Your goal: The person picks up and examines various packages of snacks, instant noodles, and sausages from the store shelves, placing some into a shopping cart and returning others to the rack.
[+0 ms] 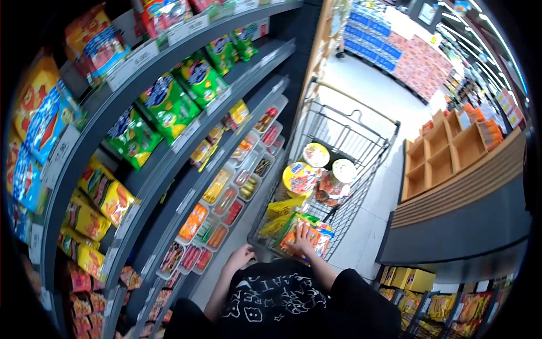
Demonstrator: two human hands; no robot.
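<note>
My right hand point(303, 238) reaches into the near end of a wire shopping cart point(361, 208). Its fingers are stretched out over an orange-and-green snack bag point(287, 233), touching it from above. A blue-and-orange packet point(323, 240) lies to the right of that hand and a yellow bag point(276, 210) to the left. My left hand point(241, 257) is by the cart's near left corner, its fingers curled; whatever may be in them is hidden. Further into the cart stand a yellow-lidded instant noodle tub point(300, 177) and two more round-lidded tubs point(315, 154).
Shelving on the left carries green snack bags point(167, 107), yellow bags point(107, 189) and plastic trays of small packaged items point(216, 186). On the right are a wooden cubby display point(440, 162) and a dark curved counter point(460, 217). Stacked blue cartons point(371, 37) stand beyond the cart.
</note>
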